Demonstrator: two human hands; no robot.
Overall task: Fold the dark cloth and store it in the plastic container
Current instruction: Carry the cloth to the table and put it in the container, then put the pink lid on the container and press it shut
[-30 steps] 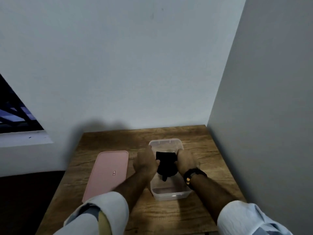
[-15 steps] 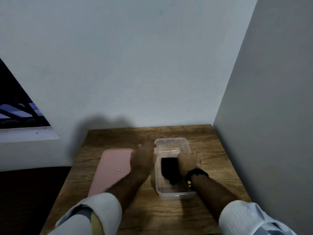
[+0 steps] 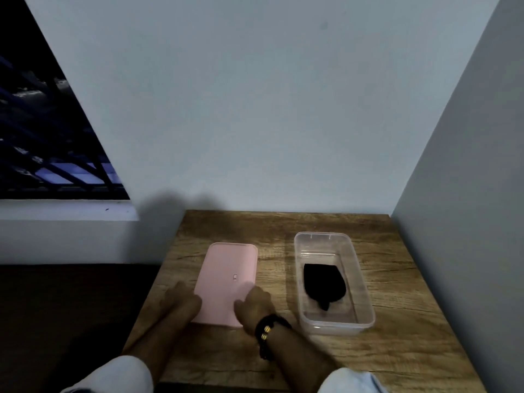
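- Dark cloth (image 3: pixel 324 285): folded into a compact bundle, laid on the floor of the plastic container (image 3: pixel 363 293), toward its near half.
- Container: clear, lidless, set on the right half of the wooden table (image 3: pixel 397 279), near the right edge.
- Pink lid (image 3: pixel 226 282): laid flat just left of the container, apart from it.
- Left hand (image 3: pixel 181 300): placed at the lid's near-left edge; grip can't be told, fingers blurred.
- Right hand (image 3: pixel 253 306): rested on the lid's near-right corner, fingers curled; whether the lid is pinched can't be told. Dark bracelet (image 3: pixel 268 329) worn on that wrist.
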